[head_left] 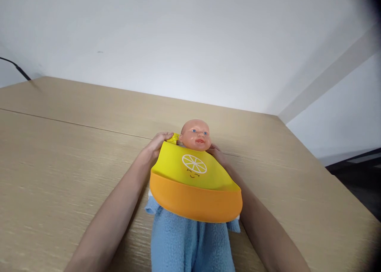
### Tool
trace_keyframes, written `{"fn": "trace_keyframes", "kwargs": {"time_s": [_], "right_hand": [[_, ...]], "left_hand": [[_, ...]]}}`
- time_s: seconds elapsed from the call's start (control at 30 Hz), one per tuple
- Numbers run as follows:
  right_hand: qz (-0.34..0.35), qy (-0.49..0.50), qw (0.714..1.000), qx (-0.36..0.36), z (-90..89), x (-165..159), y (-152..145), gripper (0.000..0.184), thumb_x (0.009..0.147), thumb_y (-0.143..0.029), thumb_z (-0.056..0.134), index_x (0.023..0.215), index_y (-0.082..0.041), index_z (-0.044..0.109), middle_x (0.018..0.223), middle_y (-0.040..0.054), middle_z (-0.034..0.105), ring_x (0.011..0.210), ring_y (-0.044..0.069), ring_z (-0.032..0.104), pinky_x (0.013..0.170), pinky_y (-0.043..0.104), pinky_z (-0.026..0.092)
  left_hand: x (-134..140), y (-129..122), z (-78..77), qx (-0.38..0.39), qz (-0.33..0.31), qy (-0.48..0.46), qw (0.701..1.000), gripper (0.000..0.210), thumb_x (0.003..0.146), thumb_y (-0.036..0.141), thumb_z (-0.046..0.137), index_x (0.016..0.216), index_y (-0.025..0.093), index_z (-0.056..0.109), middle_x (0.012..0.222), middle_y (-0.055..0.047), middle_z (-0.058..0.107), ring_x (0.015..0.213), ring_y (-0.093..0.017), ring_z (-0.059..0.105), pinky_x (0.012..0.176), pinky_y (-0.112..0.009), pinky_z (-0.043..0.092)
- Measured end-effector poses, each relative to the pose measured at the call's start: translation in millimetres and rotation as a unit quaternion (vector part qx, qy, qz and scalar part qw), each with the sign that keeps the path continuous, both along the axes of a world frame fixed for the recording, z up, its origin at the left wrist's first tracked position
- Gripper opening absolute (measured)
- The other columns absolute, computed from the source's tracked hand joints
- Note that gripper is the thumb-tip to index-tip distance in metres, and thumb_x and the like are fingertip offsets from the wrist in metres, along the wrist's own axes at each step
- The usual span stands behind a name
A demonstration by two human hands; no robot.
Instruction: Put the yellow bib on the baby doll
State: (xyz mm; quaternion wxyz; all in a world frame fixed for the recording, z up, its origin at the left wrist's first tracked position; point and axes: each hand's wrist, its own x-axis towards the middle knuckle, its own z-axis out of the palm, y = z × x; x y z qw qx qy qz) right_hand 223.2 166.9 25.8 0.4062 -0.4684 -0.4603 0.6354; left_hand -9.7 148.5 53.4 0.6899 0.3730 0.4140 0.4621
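Observation:
A baby doll (195, 135) in fuzzy blue clothes (175, 240) lies face up on the table. Over its chest spreads a yellow bib (169, 157) with a white citrus slice, a small smiling face and an orange catch pocket (196, 202). Beside the doll's head, on the left, my left hand (157, 141) pinches the bib's yellow neck strap. My right hand (218, 153) is at the other side of the neck, partly behind the doll's head and the bib; its fingertips are hidden, so what it grips does not show.
The wooden table (74, 157) has a seam running across it and meets a white wall (178, 45) at the back. A black cable (20, 70) hangs at the far left. Something dark (357, 172) stands beyond the table's right edge.

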Motion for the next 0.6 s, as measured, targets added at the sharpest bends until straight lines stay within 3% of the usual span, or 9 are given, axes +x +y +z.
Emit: {"fn": "trace_keyframes", "kwargs": {"time_s": [0.3,0.6], "right_hand": [[0.04,0.037,0.998,-0.01,-9.8,3.6,4.0,0.037,0.065,-0.027,0.067,0.101,-0.02,0.068,0.088,0.0055,0.074,0.078,0.024,0.069,0.074,0.036,0.052],[0.037,0.049,0.998,-0.012,-12.7,3.1,4.4,0.037,0.065,-0.025,0.068,0.102,-0.02,0.068,0.088,0.0063,0.074,0.077,0.025,0.069,0.072,0.036,0.054]], "left_hand": [[-0.8,12.6,0.0,-0.004,-0.054,-0.016,0.998,0.015,0.068,0.037,0.068,0.072,0.023,0.069,0.073,-0.005,0.071,0.067,-0.023,0.064,0.064,-0.034,0.049],[-6.9,14.1,-5.1,-0.009,-0.051,-0.012,0.999,0.01,0.071,0.025,0.069,0.071,0.015,0.069,0.071,-0.005,0.07,0.063,-0.017,0.062,0.062,-0.028,0.047]]}}
